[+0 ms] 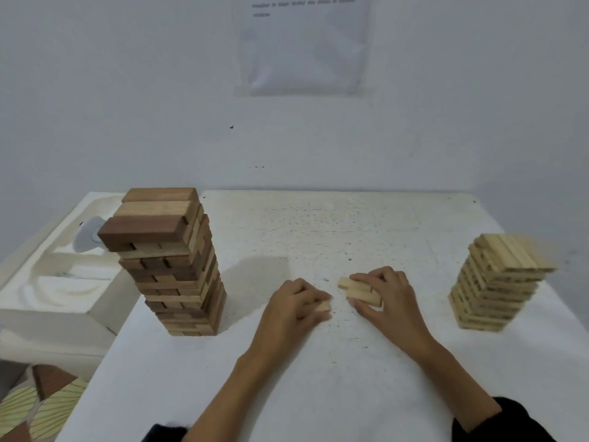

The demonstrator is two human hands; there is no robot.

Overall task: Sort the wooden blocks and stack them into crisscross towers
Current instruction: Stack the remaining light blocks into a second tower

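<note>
Head view looks down on a white counter (318, 387) set against a white wall (127, 90). The left hand (296, 304) lies knuckles up near the middle of the counter, its fingers curled over a pale block (323, 306); only the block's end shows, poking out toward the right. Just beside it, the right hand (389, 298) grips two pale blocks (357, 290) lying side by side, fingers over the far edge and thumb at the near edge. Whether these blocks rest on the counter or are held just above it, I cannot tell. The two hands are near each other but apart.

A brown tower (173, 263) of mixed dark and light blocks stands at the left edge of the counter, built in crisscross layers, its top layers shifted out of line with those below. A pale tower (500, 282) of light blocks stands at the right edge, well apart from the hands, and looks blurred.

Left of the counter sits a white foam tray (63, 282). A paper (306, 43) hangs on the wall, its print too blurred to read. Black sleeves (516, 422) show at the bottom, and a patterned floor (38, 406) at lower left.
</note>
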